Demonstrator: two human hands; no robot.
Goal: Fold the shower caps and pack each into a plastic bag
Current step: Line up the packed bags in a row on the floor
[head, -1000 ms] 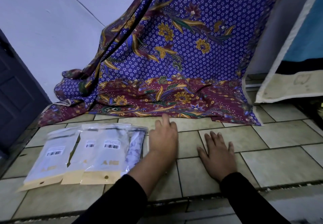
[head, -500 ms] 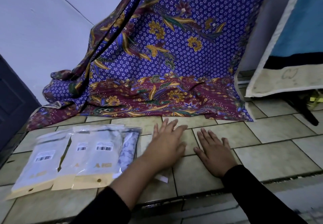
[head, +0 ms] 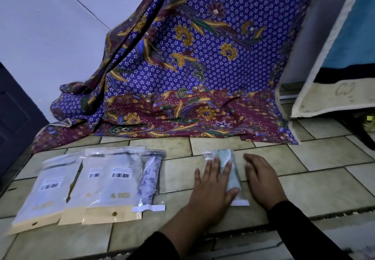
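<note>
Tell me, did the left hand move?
Yes. The left hand slid right, away from the row of packed bags, and now rests on the green bag.

Bare left hand [head: 211, 186] and right hand [head: 261, 180] — black long sleeves [head: 300, 225] to the wrists, fabric seemingly plain.

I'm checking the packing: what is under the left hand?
The left hand presses flat on a clear plastic bag holding a folded greenish shower cap. The hand covers much of the bag, so the fold there is hidden.
</note>
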